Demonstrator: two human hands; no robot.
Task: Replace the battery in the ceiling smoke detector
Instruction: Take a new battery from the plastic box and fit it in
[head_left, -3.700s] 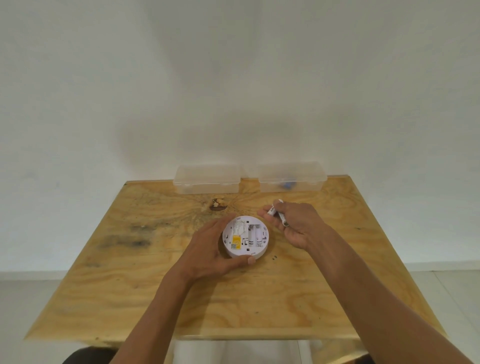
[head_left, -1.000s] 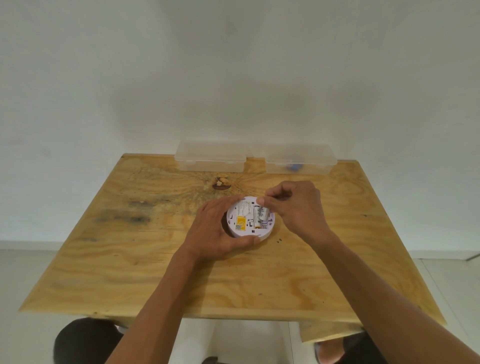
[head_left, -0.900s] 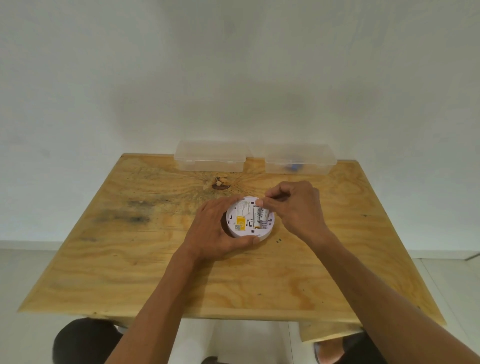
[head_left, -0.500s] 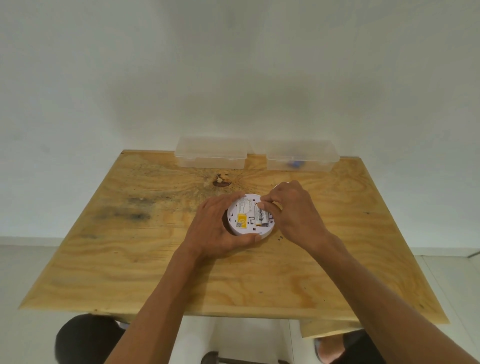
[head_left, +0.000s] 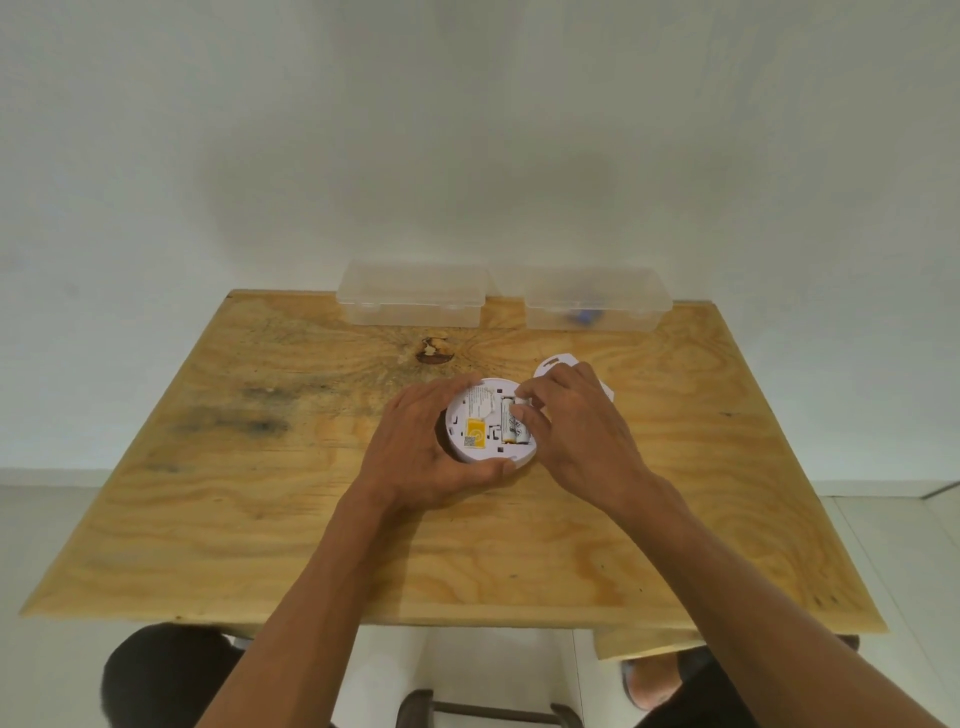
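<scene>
Left hand (head_left: 415, 447) clamped round the near-left rim of the smoke detector (head_left: 488, 423), thumb along its near edge, pinning it back-side up on the plywood table (head_left: 260, 519), a little far of centre. Right hand (head_left: 576, 431) over the detector's right side, fingertips (head_left: 522, 410) curled down onto the battery bay. Whether they pinch anything or only press, I cannot tell from this angle.

Change noted: a few seconds ago my right hand held loose cells clear of the detector, and the bay showed bare slots. Now batteries (head_left: 514, 427) lie in the bay, lengthwise near-to-far, at least two showing beside the yellow label (head_left: 475, 432). Over the last second the fingers have stayed on the far-right end of the bay, working there. My view has also dropped and pulled back, so a white round plate (head_left: 556, 359) shows just behind my right hand, mostly hidden by it. Likely the mounting base or cover, though I cannot be sure.

Reading: fresh cells are in or nearly in; I judge this the seating stage. The rightmost slot is under my fingers, so I cannot confirm it is filled.

Left to do, by my estimate: press the last cell home, check polarity, refit the plate, remount.

Two clear plastic boxes (head_left: 410, 293) sit closed at the far edge, the right one (head_left: 597, 299) with something blue inside.
</scene>
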